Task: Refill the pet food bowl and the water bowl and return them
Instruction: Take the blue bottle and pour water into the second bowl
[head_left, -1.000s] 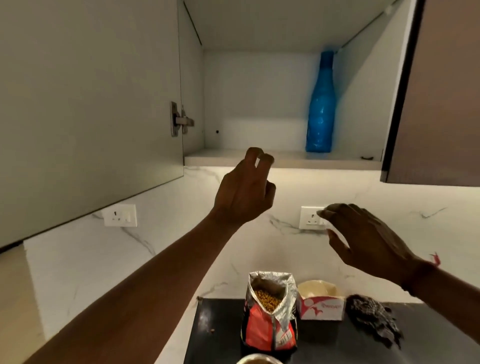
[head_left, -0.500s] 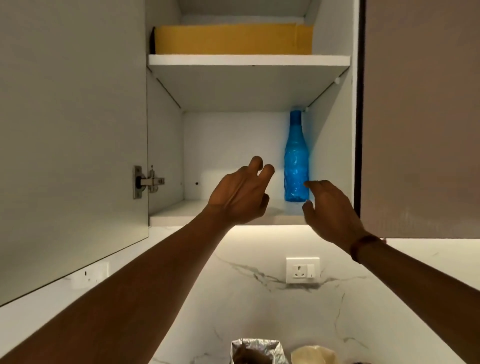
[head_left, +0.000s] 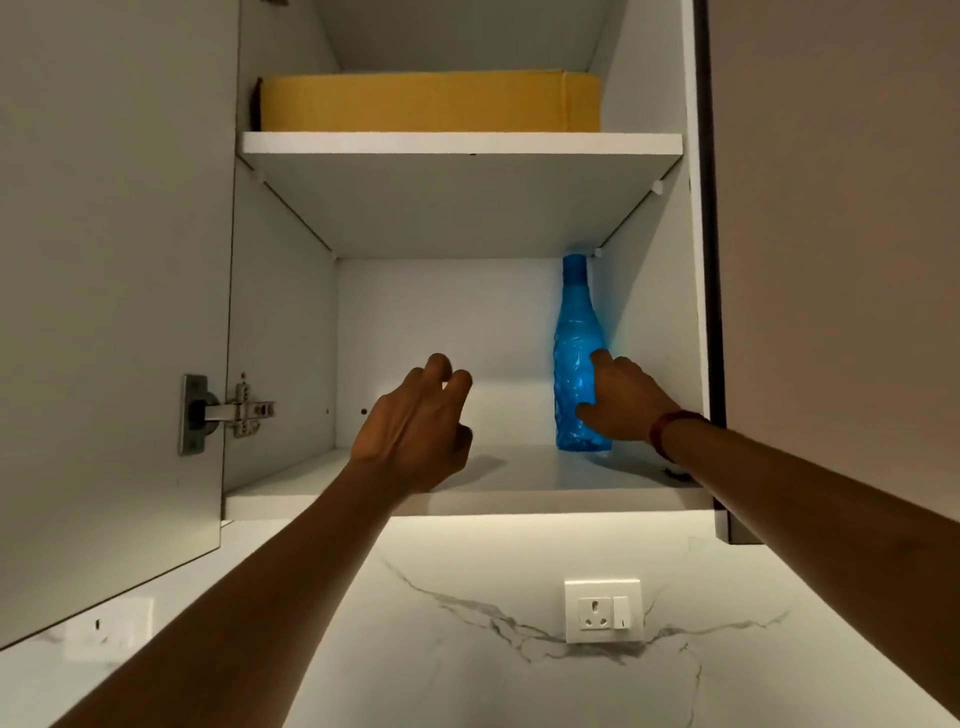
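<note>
A blue plastic water bottle (head_left: 574, 332) stands upright at the right end of the lower shelf (head_left: 395, 501) of an open wall cabinet. My right hand (head_left: 621, 397) wraps round the bottle's lower body, thumb in front and fingers behind it. My left hand (head_left: 415, 426) hovers over the middle of that shelf with loosely curled fingers, holding nothing. No bowl and no food bag are in view.
The cabinet door (head_left: 104, 312) hangs open at the left with a metal hinge (head_left: 228, 413). A yellow cardboard box (head_left: 431, 101) fills the upper shelf. Below is a white marble wall with a socket (head_left: 602, 610). A closed brown door (head_left: 841, 249) is on the right.
My view tilted up, so the counter, food bag and box dropped out of sight. My right hand rose from near the socket into the cabinet and took hold of the blue bottle.
</note>
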